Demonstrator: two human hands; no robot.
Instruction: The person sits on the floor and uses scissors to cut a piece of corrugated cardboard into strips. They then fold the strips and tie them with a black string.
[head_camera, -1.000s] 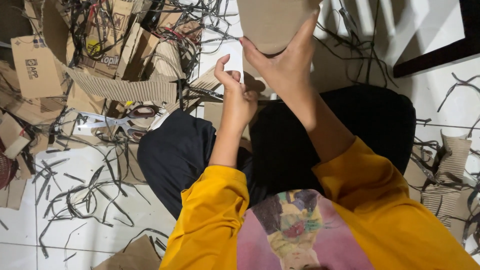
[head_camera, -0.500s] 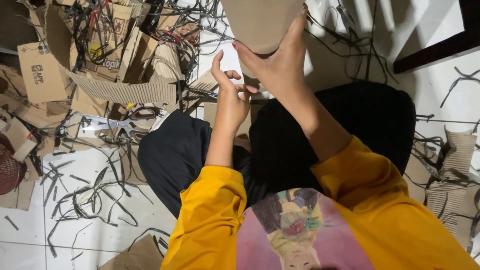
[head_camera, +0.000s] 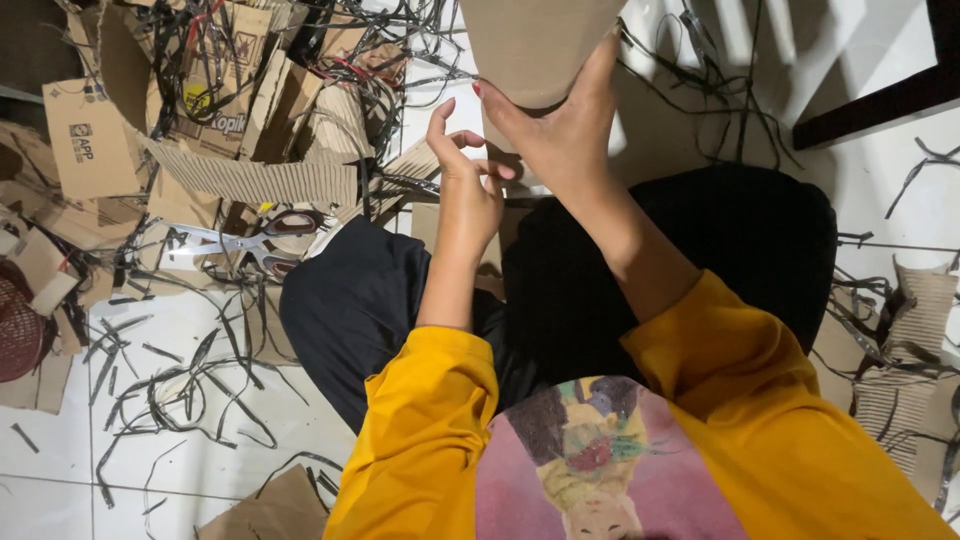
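Note:
I sit on a white tiled floor with black trousers and a yellow top. My right hand (head_camera: 560, 135) is raised in front of me and grips the narrow lower end of a tapering brown cardboard piece (head_camera: 535, 45) that runs out of the top of the view. My left hand (head_camera: 465, 185) is just below and left of it, fingers curled, fingertips touching the bottom edge of the cardboard near my right thumb. What the left fingers pinch is hidden.
Scissors (head_camera: 245, 240) lie on the floor left of my knee. A heap of torn corrugated cardboard (head_camera: 210, 120) and black strips fills the upper left. More cardboard scraps (head_camera: 905, 360) lie at right. A dark furniture leg (head_camera: 880, 100) crosses the upper right.
The cardboard piece and both hands have shifted slightly; my left hand's fingers have curled in closer to the cardboard's lower edge. The view moved a little.

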